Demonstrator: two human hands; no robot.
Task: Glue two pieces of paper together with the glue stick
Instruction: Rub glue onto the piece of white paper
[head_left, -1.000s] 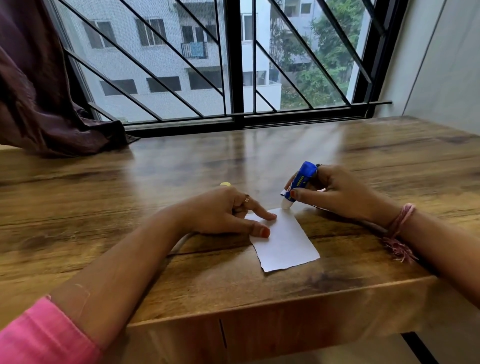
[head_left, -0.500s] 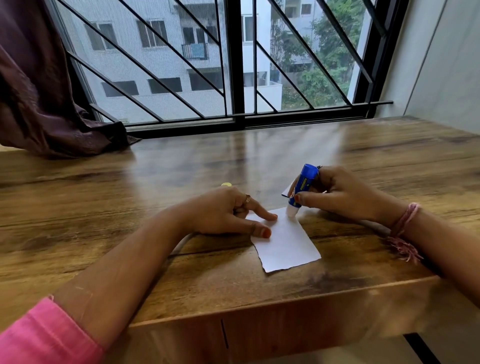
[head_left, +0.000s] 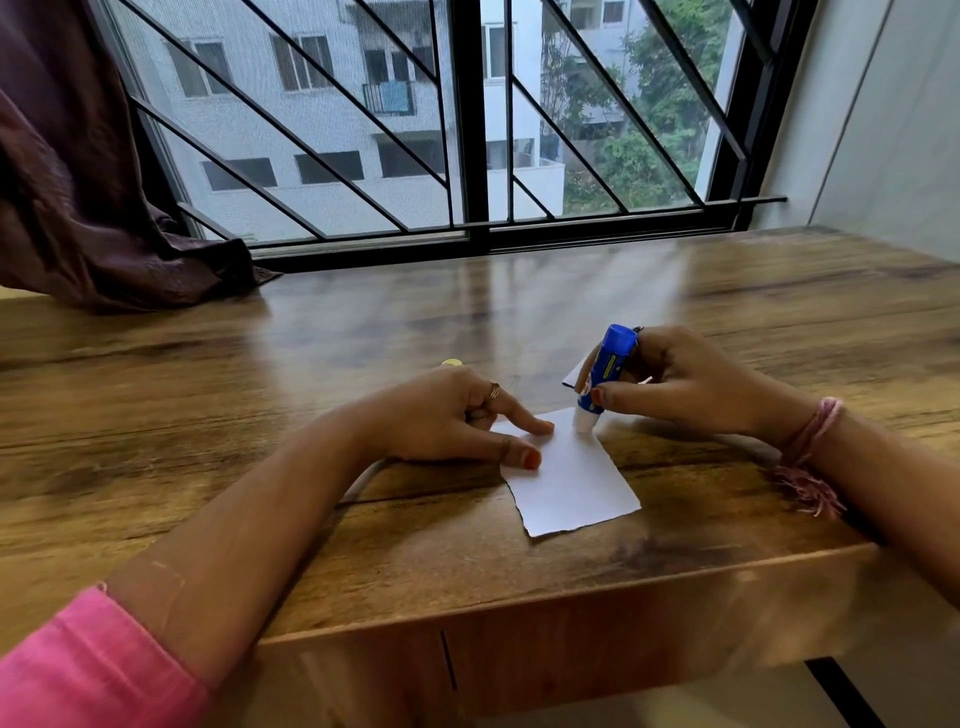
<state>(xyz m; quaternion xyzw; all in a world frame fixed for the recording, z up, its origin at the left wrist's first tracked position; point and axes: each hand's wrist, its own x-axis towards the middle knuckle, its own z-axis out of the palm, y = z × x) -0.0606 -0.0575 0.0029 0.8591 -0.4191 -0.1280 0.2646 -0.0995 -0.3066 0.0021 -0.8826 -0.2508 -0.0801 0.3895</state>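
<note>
A small white piece of paper (head_left: 571, 478) with a torn lower edge lies on the wooden table (head_left: 363, 364). My left hand (head_left: 457, 415) presses its left edge down with thumb and straight forefinger. My right hand (head_left: 670, 384) grips a blue glue stick (head_left: 608, 371), tilted, with its white tip touching the paper's far right corner. A second white piece of paper (head_left: 574, 375) shows only as a corner behind the glue stick, mostly hidden by my right hand.
A small yellow object (head_left: 452, 362) peeks out behind my left hand. A dark purple curtain (head_left: 78, 208) drapes onto the table's far left. A barred window (head_left: 467, 130) runs along the far edge. The table's front edge (head_left: 571, 592) is just below the paper.
The glue stick's tip has slid from the paper's far edge slightly right and nearer, along the far right corner. My left hand has held still.
</note>
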